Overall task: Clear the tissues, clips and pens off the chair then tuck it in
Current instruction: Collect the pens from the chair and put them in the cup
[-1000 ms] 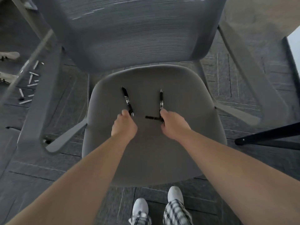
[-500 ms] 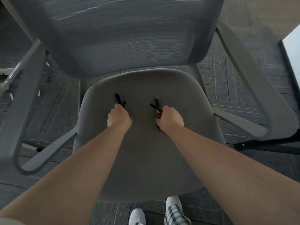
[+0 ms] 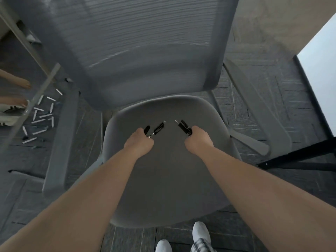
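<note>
A grey office chair with a mesh back fills the view, its seat [image 3: 169,179] below me. My left hand [image 3: 139,141] is closed around a black pen [image 3: 158,128] that sticks out up and to the right, lifted off the seat. My right hand [image 3: 199,140] grips two black pens [image 3: 184,126] that point up and to the left. No other pens, tissues or clips show on the seat; my forearms cover part of it.
Several white clips [image 3: 39,116] lie scattered on the dark carpet at left, near another person's bare feet [image 3: 21,83]. The chair's armrests [image 3: 60,142] flank the seat. A black table leg [image 3: 298,157] crosses at right. My white socks [image 3: 201,231] stand behind the seat.
Both hands closed on the pens that lay on the seat and lifted them. The pen tips now angle toward each other. The view has shifted, showing the clips on the floor again.
</note>
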A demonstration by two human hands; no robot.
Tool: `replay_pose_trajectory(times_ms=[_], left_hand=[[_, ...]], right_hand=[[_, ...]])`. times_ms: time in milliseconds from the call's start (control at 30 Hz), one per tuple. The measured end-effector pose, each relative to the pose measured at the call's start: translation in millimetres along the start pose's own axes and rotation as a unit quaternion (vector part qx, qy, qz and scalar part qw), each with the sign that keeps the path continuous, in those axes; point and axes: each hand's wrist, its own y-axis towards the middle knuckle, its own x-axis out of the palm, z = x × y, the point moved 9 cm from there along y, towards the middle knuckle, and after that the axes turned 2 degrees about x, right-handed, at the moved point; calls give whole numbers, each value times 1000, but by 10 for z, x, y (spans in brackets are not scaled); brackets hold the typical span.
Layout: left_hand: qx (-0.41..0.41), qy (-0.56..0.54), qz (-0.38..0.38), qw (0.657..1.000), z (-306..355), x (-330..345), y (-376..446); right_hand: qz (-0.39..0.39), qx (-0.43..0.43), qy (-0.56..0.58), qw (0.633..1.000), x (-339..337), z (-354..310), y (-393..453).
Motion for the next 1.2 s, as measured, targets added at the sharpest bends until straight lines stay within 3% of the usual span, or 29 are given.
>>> replay_pose_trajectory(times_ms=[167,367,500,700,933,1200], left_hand=[[82,-6,-42,996,575,-288,-242],[155,-54,-32,986,1304,-669,-593],[171,-100,-16,980,1814,-931,-894],[244,-143,-54,958,2808,-959,-1439],[372,-157,-72,912,4171,-663,-2380],[450,-133,-139,872,5527,413,-3790]], right_hand=[[23,-13,34,999,-523,-196,-326],[94,-37,66,993,-1305,-337,-776],[155,-30,101,982,-1832,-238,-1074],[218,-16,159,963,-2706,63,-1579],[277,12,250,928,-3700,943,-2170],[388,97,334,853,-4576,2711,-3170]])
